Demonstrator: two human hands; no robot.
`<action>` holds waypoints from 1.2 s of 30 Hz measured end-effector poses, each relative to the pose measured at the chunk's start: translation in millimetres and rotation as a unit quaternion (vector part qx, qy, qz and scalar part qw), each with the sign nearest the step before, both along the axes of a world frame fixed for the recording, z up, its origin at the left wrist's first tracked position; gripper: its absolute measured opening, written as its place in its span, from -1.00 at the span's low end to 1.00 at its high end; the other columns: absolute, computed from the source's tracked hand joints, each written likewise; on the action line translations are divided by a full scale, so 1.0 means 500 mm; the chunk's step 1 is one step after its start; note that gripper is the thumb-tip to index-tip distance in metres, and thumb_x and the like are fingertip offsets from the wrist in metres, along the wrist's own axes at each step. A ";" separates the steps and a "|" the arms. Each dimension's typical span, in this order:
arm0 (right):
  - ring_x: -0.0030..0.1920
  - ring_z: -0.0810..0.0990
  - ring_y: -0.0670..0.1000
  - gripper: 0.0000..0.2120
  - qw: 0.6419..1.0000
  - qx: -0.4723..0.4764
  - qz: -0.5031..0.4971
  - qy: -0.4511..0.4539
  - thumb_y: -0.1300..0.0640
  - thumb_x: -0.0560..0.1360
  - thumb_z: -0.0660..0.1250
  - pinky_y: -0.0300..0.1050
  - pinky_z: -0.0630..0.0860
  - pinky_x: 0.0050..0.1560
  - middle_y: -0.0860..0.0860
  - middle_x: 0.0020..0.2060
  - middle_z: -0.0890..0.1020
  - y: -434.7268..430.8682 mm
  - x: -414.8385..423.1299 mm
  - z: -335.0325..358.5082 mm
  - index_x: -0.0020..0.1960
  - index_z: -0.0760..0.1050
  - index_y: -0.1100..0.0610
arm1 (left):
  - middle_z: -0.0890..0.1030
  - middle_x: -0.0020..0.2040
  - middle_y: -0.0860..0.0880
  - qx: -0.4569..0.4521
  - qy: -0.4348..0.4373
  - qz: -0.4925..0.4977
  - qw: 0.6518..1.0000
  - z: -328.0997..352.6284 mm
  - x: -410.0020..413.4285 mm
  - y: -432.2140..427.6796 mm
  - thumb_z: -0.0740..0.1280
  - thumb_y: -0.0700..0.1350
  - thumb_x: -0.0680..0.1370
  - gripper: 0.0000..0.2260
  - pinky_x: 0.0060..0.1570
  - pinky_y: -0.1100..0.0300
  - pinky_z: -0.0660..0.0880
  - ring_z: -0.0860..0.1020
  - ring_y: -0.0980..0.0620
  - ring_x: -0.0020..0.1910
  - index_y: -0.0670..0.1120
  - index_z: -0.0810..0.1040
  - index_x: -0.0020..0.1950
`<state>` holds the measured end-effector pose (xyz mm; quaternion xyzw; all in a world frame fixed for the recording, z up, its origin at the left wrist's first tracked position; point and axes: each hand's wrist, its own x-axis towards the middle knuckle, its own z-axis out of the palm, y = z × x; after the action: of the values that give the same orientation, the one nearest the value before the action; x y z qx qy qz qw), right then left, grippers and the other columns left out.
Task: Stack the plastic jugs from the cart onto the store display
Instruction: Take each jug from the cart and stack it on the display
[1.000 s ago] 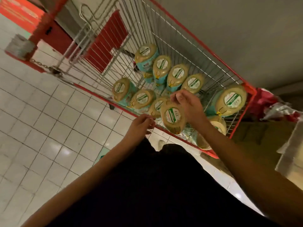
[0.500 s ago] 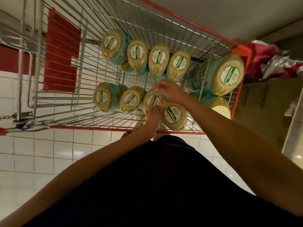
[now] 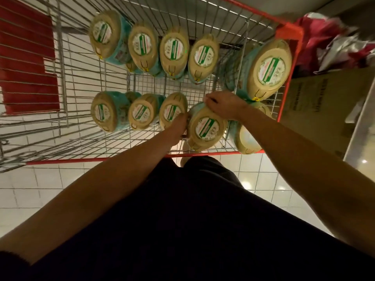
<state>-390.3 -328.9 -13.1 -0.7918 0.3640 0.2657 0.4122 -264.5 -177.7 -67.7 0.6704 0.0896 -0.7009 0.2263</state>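
Note:
Several plastic jugs with tan tops and teal labels stand in a wire shopping cart with a red rim. My right hand grips the far upper edge of one jug at the cart's near side. My left hand is curled against that jug's left side, its fingers hidden between this jug and the neighbouring jug. A row of jugs stands along the far side. A larger jug sits at the right, above another jug partly hidden by my right forearm.
A cardboard box stands right of the cart, with red and white packaging behind it. The cart's red child-seat flap is at the left. White floor tiles lie around me. My dark clothing fills the lower view.
My view has swung over the cart. My left hand moved from the cart's near rim in to the jug's left side. My right hand stays on the same jug.

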 end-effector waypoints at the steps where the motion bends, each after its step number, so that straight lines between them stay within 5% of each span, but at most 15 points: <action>1: 0.08 0.64 0.19 -0.57 1.000 -0.008 0.006 0.005 -0.10 0.76 0.08 0.12 0.58 0.15 0.20 0.06 0.68 -0.001 -0.001 -0.002 0.23 0.62 0.15 | 0.64 -0.02 -0.03 0.011 0.021 0.011 1.000 -0.004 -0.005 0.010 0.21 0.04 0.67 -0.79 -0.14 0.08 0.52 0.59 -0.04 -0.03 -0.04 0.55 0.09; 4: 0.01 0.65 0.14 -0.55 0.999 -0.011 -0.035 0.015 -0.13 0.74 0.10 0.05 0.58 0.09 0.16 -0.02 0.69 -0.004 -0.004 -0.013 0.16 0.65 0.15 | 0.64 -0.03 -0.08 0.035 0.056 0.081 0.995 -0.015 -0.013 0.026 0.26 0.04 0.67 -0.80 -0.10 0.05 0.61 0.62 -0.06 -0.04 -0.07 0.57 0.06; 8: 0.01 0.65 0.13 -0.58 0.989 0.029 -0.148 0.008 -0.09 0.71 0.16 0.04 0.57 0.11 0.15 -0.04 0.69 -0.003 -0.001 -0.028 0.10 0.67 0.18 | 0.59 0.37 -0.22 0.022 0.111 0.143 0.983 -0.010 -0.025 0.016 0.27 0.07 0.67 -0.59 0.43 -0.18 0.44 0.54 -0.22 0.38 -0.13 0.52 0.44; 13: -0.12 0.55 0.06 -0.62 0.957 0.100 -0.272 0.019 -0.07 0.70 0.16 -0.04 0.43 0.03 -0.01 -0.26 0.54 -0.009 0.013 -0.022 -0.27 0.43 -0.03 | 0.58 0.40 -0.18 0.028 0.124 0.208 0.970 0.019 -0.004 0.027 0.30 0.19 0.59 -0.47 0.48 -0.17 0.38 0.51 -0.20 0.42 -0.07 0.50 0.48; 18: -0.19 0.49 -0.04 -0.67 0.917 0.111 -0.383 -0.013 -0.01 0.71 0.12 -0.22 0.42 -0.15 0.03 -0.15 0.53 -0.032 0.026 0.055 -0.06 0.52 0.14 | 0.66 0.21 -0.11 -0.047 0.105 0.247 0.962 0.093 0.042 0.039 0.15 0.26 0.63 -0.51 -0.09 -0.01 0.62 0.63 -0.13 0.14 -0.05 0.57 0.33; 21: -0.14 0.56 0.03 -0.70 0.849 0.148 -0.497 -0.104 -0.04 0.67 0.18 -0.09 0.46 -0.08 0.04 -0.19 0.59 -0.004 0.030 0.134 -0.15 0.51 0.06 | 0.70 0.20 -0.15 -0.165 0.150 0.284 0.933 0.157 0.071 0.029 0.23 0.24 0.57 -0.51 -0.02 -0.09 0.68 0.69 -0.16 0.13 -0.06 0.69 0.25; 25: -0.16 0.54 -0.05 -0.69 0.825 0.113 -0.466 -0.299 0.02 0.68 0.16 -0.15 0.48 -0.11 -0.01 -0.23 0.57 0.045 0.008 0.223 -0.16 0.52 0.08 | 0.68 0.19 -0.14 -0.234 0.122 0.251 0.931 0.225 0.091 0.024 0.55 0.23 0.30 -0.55 0.19 -0.13 0.51 0.61 -0.16 0.18 -0.02 0.78 0.06; 27: -0.33 0.46 -0.13 -0.64 0.799 0.114 -0.464 -0.365 0.13 0.70 0.10 -0.25 0.44 -0.26 -0.14 -0.39 0.49 0.062 -0.005 0.249 -0.26 0.43 0.05 | 0.71 0.12 -0.11 -0.227 0.108 0.258 0.933 0.252 0.087 0.025 0.29 0.20 0.54 -0.62 0.13 -0.13 0.53 0.59 -0.15 0.15 0.00 0.79 0.01; 29: -0.40 0.38 -0.16 -0.63 0.777 0.113 -0.486 -0.383 0.14 0.65 0.09 -0.28 0.38 -0.35 -0.19 -0.46 0.42 0.072 -0.015 0.269 -0.32 0.40 -0.01 | 0.74 0.05 -0.10 -0.219 0.109 0.261 0.934 0.272 0.077 0.026 0.01 0.06 0.71 -0.47 -0.03 -0.07 0.65 0.66 -0.14 0.07 -0.02 0.79 0.00; 31: -0.38 0.41 -0.15 -0.64 0.764 0.094 -0.516 -0.375 0.02 0.61 0.11 -0.27 0.40 -0.33 -0.16 -0.44 0.45 0.085 -0.033 0.278 -0.34 0.44 -0.06 | 0.73 0.07 -0.13 -0.230 0.127 0.259 0.930 0.291 0.072 0.027 -0.05 0.00 0.74 -0.45 -0.11 -0.04 0.68 0.70 -0.14 0.03 -0.06 0.76 0.06; 33: -0.29 0.43 -0.06 -0.67 0.764 0.081 -0.532 -0.356 -0.06 0.59 0.12 -0.17 0.41 -0.24 -0.04 -0.37 0.46 0.100 -0.057 0.276 -0.32 0.44 -0.05 | 0.71 0.14 -0.14 -0.239 0.125 0.241 0.932 0.311 0.065 0.028 -0.02 0.03 0.73 -0.51 0.09 -0.10 0.65 0.68 -0.14 0.11 -0.08 0.71 0.17; 36: -0.28 0.39 0.00 -0.65 0.742 0.075 -0.553 -0.371 0.07 0.63 0.08 -0.07 0.35 -0.22 -0.03 -0.37 0.46 0.133 -0.092 0.284 -0.29 0.46 0.00 | 0.57 0.34 -0.23 -0.238 0.122 0.204 0.942 0.324 0.047 0.044 0.05 0.05 0.73 -0.59 0.47 -0.30 0.34 0.51 -0.26 0.36 -0.12 0.56 0.36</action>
<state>-436.1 -262.2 128.7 -0.4547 0.5348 -0.2973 0.6472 -240.9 -155.7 94.3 0.4737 0.0815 -0.7170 0.5049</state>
